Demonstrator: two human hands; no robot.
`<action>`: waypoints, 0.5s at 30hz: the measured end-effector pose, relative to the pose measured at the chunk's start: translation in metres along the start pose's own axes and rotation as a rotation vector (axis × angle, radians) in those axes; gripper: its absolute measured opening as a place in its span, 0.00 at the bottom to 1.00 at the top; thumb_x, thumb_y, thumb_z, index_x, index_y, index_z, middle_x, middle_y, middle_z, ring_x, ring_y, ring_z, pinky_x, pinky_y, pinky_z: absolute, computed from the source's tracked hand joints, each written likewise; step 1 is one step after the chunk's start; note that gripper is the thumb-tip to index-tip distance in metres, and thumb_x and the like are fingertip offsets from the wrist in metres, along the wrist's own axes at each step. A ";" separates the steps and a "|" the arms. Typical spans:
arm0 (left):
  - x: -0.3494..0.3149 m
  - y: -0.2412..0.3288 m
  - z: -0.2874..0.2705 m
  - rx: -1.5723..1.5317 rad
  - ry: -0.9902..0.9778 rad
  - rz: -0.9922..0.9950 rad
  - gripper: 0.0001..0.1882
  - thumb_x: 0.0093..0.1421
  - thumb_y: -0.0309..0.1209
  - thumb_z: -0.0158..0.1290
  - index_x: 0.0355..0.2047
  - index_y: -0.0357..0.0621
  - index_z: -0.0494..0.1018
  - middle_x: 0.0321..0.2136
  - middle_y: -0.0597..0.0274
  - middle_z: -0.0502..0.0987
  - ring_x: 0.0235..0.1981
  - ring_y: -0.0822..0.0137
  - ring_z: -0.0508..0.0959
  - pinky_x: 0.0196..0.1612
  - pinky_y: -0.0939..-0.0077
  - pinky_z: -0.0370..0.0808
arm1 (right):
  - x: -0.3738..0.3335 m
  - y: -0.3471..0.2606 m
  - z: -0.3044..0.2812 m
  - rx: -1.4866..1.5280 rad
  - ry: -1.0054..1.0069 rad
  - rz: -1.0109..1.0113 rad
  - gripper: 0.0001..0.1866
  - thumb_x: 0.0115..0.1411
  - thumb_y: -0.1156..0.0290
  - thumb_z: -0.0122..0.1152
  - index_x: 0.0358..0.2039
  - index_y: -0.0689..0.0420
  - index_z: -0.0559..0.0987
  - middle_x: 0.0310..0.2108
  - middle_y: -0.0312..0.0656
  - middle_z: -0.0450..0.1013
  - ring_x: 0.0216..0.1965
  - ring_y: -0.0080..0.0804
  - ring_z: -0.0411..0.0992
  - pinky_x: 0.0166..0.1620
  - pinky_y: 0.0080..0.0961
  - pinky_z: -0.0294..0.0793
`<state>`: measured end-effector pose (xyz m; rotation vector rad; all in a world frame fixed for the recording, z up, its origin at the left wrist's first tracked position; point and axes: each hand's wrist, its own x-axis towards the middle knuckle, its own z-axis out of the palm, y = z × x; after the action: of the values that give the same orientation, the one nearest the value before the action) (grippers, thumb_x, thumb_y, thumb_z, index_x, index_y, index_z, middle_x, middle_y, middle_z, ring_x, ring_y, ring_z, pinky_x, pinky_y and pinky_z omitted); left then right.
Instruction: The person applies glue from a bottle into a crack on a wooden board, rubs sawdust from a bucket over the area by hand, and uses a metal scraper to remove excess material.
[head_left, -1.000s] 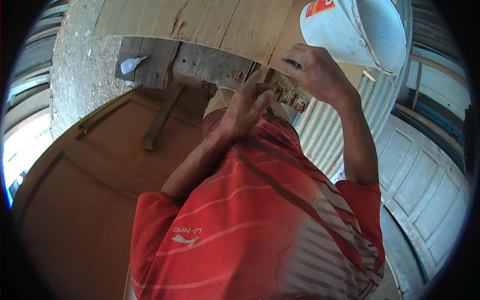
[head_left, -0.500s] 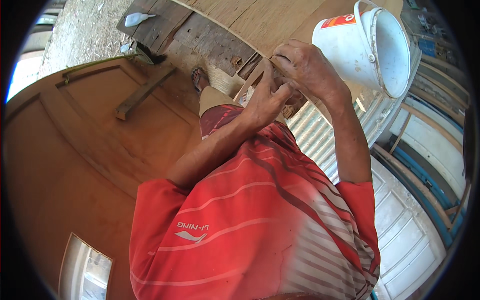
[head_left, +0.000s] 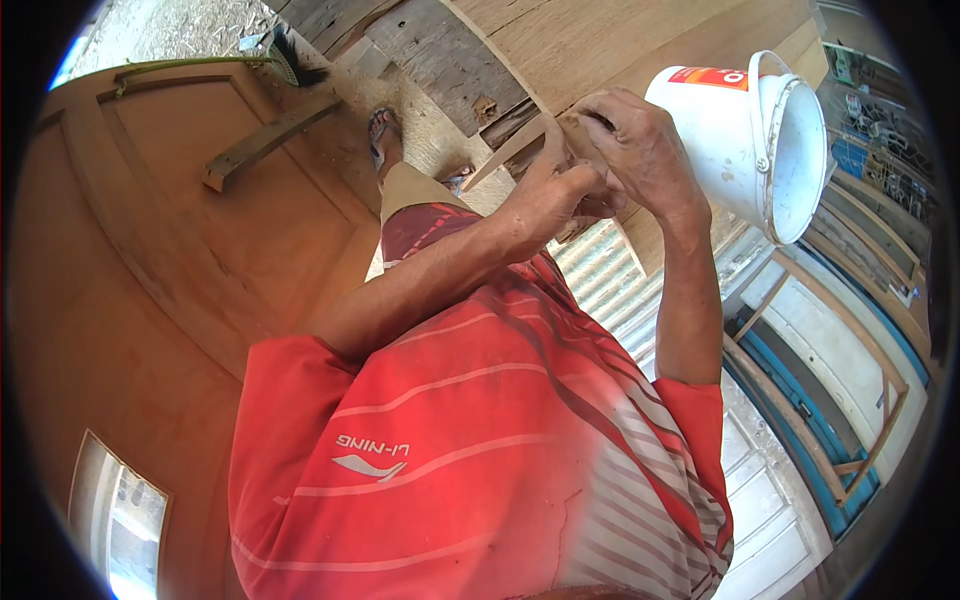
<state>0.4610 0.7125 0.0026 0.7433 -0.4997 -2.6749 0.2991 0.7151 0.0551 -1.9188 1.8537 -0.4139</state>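
Close together over the near edge of the plywood surface, both my hands are closed. My left hand (head_left: 565, 190) pinches a thin, light-brown strip (head_left: 508, 152), probably sandpaper or veneer, whose free end slants down to the left. Against its fingers works my right hand (head_left: 645, 145), with fingers curled over a brown flat piece (head_left: 583, 138). Whether that piece and the strip are one sheet I cannot tell. Most of what lies between the hands is hidden by the fingers.
A white bucket (head_left: 715, 135) lies on its side on the plywood (head_left: 560, 50), right of my hands. At the left stands a large brown panelled door (head_left: 150, 250) with a wooden batten (head_left: 270, 140) on it. Frames and panels (head_left: 830, 340) lean at the right.
The whole view has shifted, so the bucket sits lower and the door higher. My hands stay together on the brown piece, with the right hand's fingers slightly more arched.
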 end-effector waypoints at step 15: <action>-0.003 -0.002 -0.007 0.073 -0.030 0.033 0.51 0.71 0.28 0.44 0.71 0.40 0.11 0.44 0.47 0.77 0.45 0.57 0.81 0.53 0.62 0.81 | -0.009 0.004 0.006 0.053 0.089 0.059 0.08 0.63 0.74 0.63 0.42 0.61 0.81 0.36 0.50 0.79 0.36 0.50 0.80 0.40 0.38 0.79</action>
<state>0.4664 0.7138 -0.0031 0.7101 -0.6144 -2.6531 0.2982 0.7251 0.0488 -1.8337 1.9304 -0.5314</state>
